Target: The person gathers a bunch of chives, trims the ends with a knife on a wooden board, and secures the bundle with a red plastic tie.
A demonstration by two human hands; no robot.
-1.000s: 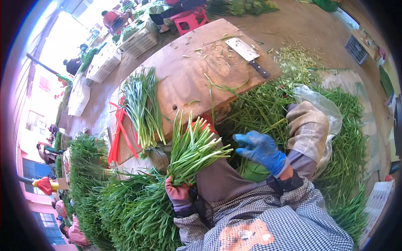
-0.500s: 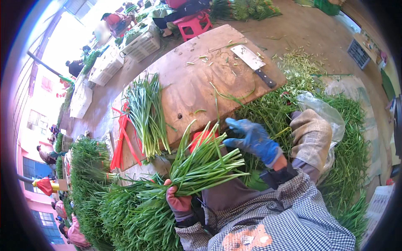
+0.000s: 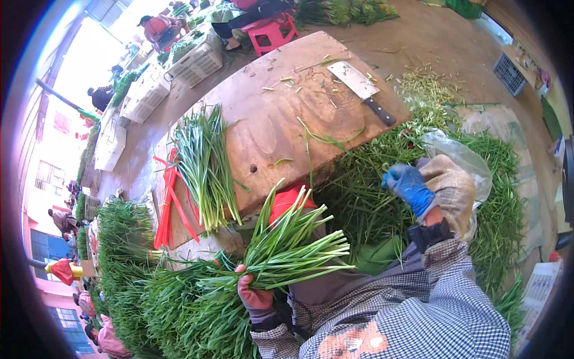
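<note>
My left hand (image 3: 255, 292), in a pinkish-red glove, is closed around a bunch of garlic chives (image 3: 293, 245) held over my lap, the pale cut ends pointing right. My right hand (image 3: 409, 188), in a blue glove, is by my right knee, above the loose greens. Its fingers are curled in, and whatever they may hold is too small to make out. Another chive bunch (image 3: 206, 167) lies on the left of the wooden board (image 3: 269, 131), beside red ties (image 3: 170, 206). A cleaver (image 3: 362, 90) rests at the board's far right.
A large heap of chives (image 3: 179, 299) is at my left. Loose trimmings (image 3: 496, 197) and a clear plastic bag (image 3: 457, 158) lie around my right knee. White crates (image 3: 191, 63), a pink stool (image 3: 272, 36) and other people stand farther back.
My right hand has moved right, away from the held bunch to beside my knee, and its spread fingers have curled in. My left hand keeps its hold on the chives.
</note>
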